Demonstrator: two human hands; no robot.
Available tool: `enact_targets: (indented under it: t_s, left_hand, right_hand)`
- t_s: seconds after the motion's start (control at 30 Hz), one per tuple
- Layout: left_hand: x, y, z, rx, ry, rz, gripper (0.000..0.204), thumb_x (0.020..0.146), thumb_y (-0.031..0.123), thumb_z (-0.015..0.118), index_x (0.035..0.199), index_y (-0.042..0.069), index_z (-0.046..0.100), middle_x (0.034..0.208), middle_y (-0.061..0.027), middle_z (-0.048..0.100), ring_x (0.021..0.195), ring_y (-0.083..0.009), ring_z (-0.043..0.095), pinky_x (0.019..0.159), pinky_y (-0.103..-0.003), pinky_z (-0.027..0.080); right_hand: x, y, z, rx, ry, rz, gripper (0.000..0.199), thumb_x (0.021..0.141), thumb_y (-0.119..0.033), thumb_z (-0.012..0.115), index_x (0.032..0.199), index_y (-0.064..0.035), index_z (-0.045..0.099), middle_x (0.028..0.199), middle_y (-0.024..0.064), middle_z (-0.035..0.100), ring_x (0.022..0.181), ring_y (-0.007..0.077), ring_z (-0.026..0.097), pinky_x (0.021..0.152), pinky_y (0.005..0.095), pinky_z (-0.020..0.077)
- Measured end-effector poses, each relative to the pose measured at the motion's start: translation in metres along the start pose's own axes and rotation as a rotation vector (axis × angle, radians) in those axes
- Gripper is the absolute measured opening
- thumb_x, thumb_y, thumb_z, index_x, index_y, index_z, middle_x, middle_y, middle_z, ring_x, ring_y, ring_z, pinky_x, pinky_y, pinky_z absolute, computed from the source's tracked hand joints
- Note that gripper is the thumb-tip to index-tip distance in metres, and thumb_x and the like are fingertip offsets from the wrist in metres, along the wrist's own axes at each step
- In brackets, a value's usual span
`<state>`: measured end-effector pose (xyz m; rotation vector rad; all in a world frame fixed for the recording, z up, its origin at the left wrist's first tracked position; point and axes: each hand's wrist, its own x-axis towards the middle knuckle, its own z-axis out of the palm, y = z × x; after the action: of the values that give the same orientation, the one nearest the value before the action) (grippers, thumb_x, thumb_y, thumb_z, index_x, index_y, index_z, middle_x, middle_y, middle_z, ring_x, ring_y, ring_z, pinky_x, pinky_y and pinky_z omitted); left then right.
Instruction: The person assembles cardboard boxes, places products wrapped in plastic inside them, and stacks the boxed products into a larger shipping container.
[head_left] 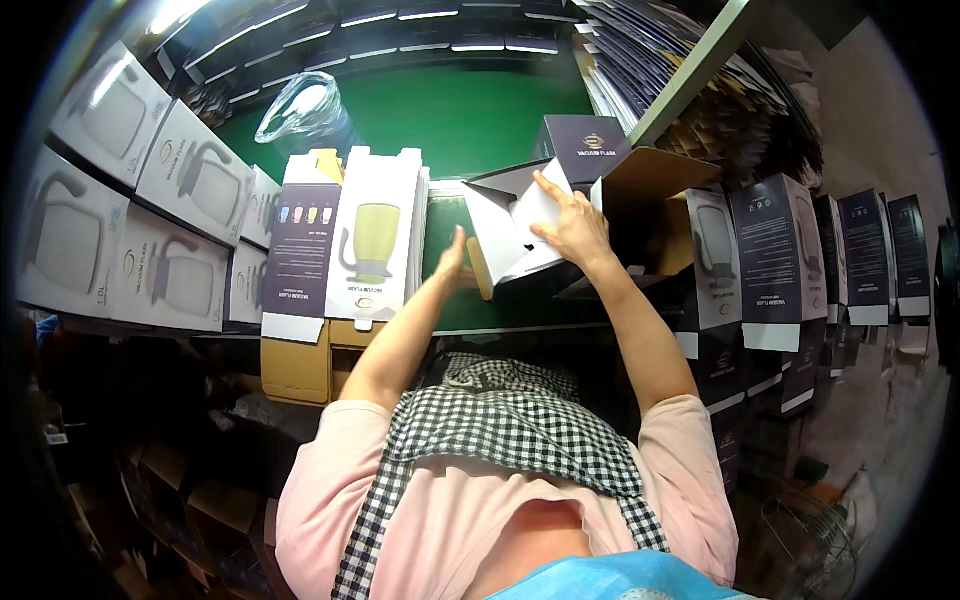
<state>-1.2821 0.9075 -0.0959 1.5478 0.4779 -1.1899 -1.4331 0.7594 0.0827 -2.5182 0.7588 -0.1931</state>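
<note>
A part-folded carton (490, 215) with dark outer faces and white inner flaps stands tilted on the green worktop in front of me. My right hand (573, 222) lies over its white flap, forefinger and thumb stretched apart and pressing on it. Left of the carton, my left hand (455, 263) is open with the thumb raised; its other fingers are partly hidden and blurred beside a tan cardboard edge (481, 268). Close to that hand stands a stack of flat printed carton blanks (375, 235), white with a green flask picture, on a brown cardboard box (295, 370).
Finished flask boxes (170, 270) are stacked at the left. A clear plastic bag (308, 110) sits farther back on the green worktop (440, 105). An open brown carton (650, 215) and a dark box (585, 148) stand right of my work. More boxes (785, 250) line the right side.
</note>
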Motion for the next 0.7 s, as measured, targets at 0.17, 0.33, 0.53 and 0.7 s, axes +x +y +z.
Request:
enact_targets:
  t_s: [0.17, 0.33, 0.53, 0.7]
  left_hand:
    - [-0.012, -0.012, -0.017, -0.097, -0.039, 0.281, 0.059, 0.09, 0.046, 0.052, 0.131, 0.003, 0.053, 0.118, -0.0171, 0.061, 0.102, -0.0297, 0.062, 0.09, -0.041, 0.05]
    - [-0.173, 0.064, -0.052, -0.066, -0.09, 0.976, 0.045, 0.087, 0.018, 0.064, 0.128, 0.004, 0.056, 0.101, -0.0101, 0.067, 0.088, -0.0217, 0.065, 0.084, -0.035, 0.054]
    - [-0.237, 0.14, -0.131, 0.64, 0.08, 1.69, 0.02, 0.082, 0.002, 0.074, 0.1, 0.002, 0.066, 0.094, -0.0052, 0.068, 0.08, -0.016, 0.066, 0.067, -0.029, 0.054]
    - [-0.132, 0.105, 0.016, 1.068, 0.445, 1.952, 0.018, 0.068, 0.018, 0.074, 0.085, 0.013, 0.069, 0.097, -0.0107, 0.056, 0.081, -0.0295, 0.059, 0.062, -0.041, 0.05]
  right_hand:
    - [-0.034, -0.034, -0.003, -0.082, 0.162, -0.181, 0.078, 0.077, -0.03, 0.079, 0.146, -0.0312, 0.042, 0.099, 0.0191, 0.058, 0.093, 0.0366, 0.062, 0.083, 0.0457, 0.0517]
    - [-0.095, -0.05, -0.058, 0.224, 0.577, -0.55, 0.07, 0.087, -0.027, 0.072, 0.147, -0.0084, 0.04, 0.112, 0.0204, 0.058, 0.088, 0.0352, 0.061, 0.079, 0.0421, 0.0524]
    - [-0.105, -0.001, 0.017, 0.393, 0.574, -0.364, 0.049, 0.085, -0.002, 0.064, 0.132, 0.0002, 0.051, 0.125, 0.0192, 0.052, 0.111, 0.0328, 0.054, 0.09, 0.041, 0.0498]
    - [-0.066, -0.019, 0.078, 0.329, 0.512, -0.515, 0.048, 0.084, 0.0, 0.064, 0.13, -0.0004, 0.051, 0.126, 0.0215, 0.05, 0.113, 0.0372, 0.053, 0.095, 0.0422, 0.0459]
